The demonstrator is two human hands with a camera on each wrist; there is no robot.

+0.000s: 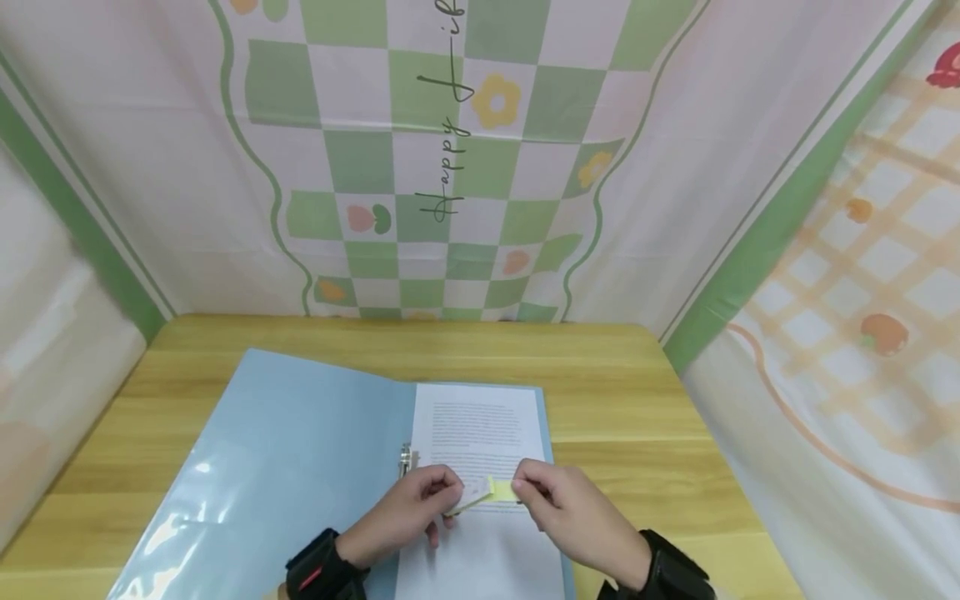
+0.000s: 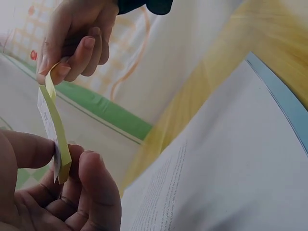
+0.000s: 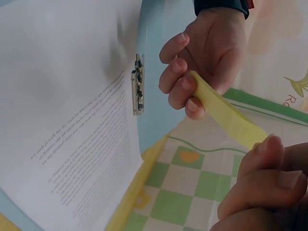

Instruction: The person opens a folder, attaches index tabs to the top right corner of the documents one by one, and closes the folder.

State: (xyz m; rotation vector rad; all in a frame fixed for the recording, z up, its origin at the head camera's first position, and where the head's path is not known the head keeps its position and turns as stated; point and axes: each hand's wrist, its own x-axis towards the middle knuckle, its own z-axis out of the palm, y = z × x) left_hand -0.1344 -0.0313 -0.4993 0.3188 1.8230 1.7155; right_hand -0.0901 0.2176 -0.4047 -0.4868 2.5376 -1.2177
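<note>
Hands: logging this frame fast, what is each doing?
Left hand: fingers pinch the sticky-note pad.
Right hand: fingers pinch the top yellow note.

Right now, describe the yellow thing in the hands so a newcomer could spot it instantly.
On the wooden table lies an open blue folder with a printed page. Just above that page, the left hand and right hand pinch a small sticky-note pad between them, its top sheet peeling away. It is the only yellow paper there.

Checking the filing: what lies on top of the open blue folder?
On the open blue plastic folder lies a printed white sheet beside a metal clip. Both hands hide the sheet's middle; anything beneath is unseen.
</note>
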